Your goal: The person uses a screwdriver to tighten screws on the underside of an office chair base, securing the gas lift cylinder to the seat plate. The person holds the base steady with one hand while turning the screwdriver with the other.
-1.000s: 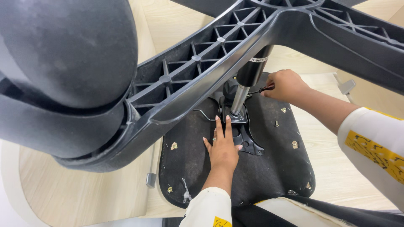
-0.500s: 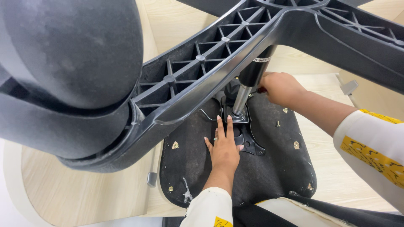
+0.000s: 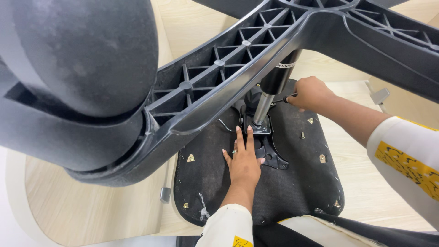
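Pale wooden tabletop (image 3: 91,206); white wall (image 3: 7,215)

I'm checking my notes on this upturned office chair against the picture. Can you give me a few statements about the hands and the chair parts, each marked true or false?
1. The left hand lies flat on the black seat underside, fingers pointing at the metal plate. True.
2. The right hand rests open on the wooden floor. False: it is closed around a small dark tool handle beside the gas cylinder.
3. The chair's star base points up toward the camera, a caster close at the left. True.
4. A loose screw lies on the seat underside. True.
5. Both sleeves are plain black. False: they are white with yellow patches.
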